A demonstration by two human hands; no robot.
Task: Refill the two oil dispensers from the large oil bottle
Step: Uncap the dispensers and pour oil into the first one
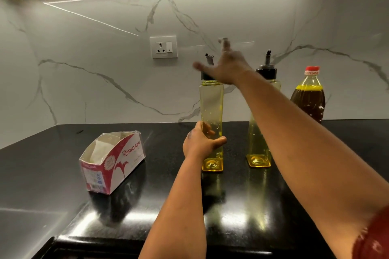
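Left dispenser steadied, its cap under the right hand

Left hand (202, 143) wraps the upright left oil dispenser (211, 111) low; right hand (228, 67) (blurred, grip unclear) sits directly above at its black cap (207, 75).

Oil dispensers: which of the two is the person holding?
The left dispenser: the left hand grips its lower body and the right hand is at its cap. The right dispenser stands untouched behind the forearm.
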